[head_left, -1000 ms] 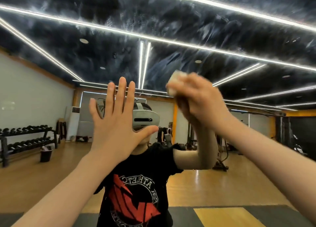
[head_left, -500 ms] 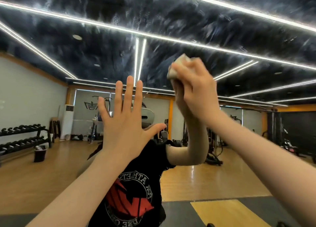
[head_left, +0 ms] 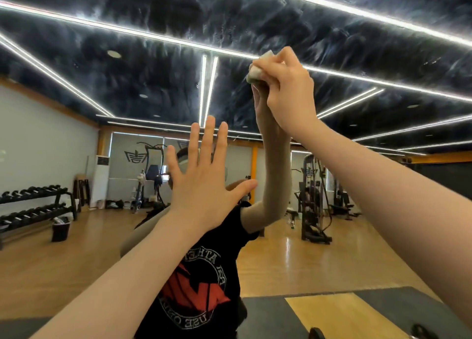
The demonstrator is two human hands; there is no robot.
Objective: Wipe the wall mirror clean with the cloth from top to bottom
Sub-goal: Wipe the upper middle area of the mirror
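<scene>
**Mia:** What was the person doing with the right hand [head_left: 286,93]?

**Ben:** It was up high, and its fingers were curled tight round a small pale cloth [head_left: 256,69]. The cloth was bunched up. Only a bit of it poked out at the top of the fist. It was pushed against the wall mirror [head_left: 76,88], up where the dark ceiling with the long white light strips showed in the glass.

**Mia:** And the left hand [head_left: 204,185]?

**Ben:** That one was lower and more to the left. Its fingers were straight and spread wide, with the thumb out to the side. The flat palm faced the glass. It looked like it touched the mirror, but I could not tell for sure. It held nothing.

**Mia:** Were the two hands close?

**Ben:** No, they were apart. The cloth hand was above the flat hand and off to the right.

**Mia:** What else showed in the mirror?

**Ben:** The person's own black shirt [head_left: 204,282] with red and white print, and their raised arm. There was a gym room too. A rack of dumbbells [head_left: 30,205] stood at the left with a dark bin [head_left: 60,230] just beside it. A tall white air unit [head_left: 101,180] stood by the back wall. A weight machine [head_left: 313,200] stood at the right on the shiny wood floor [head_left: 293,257]
</scene>
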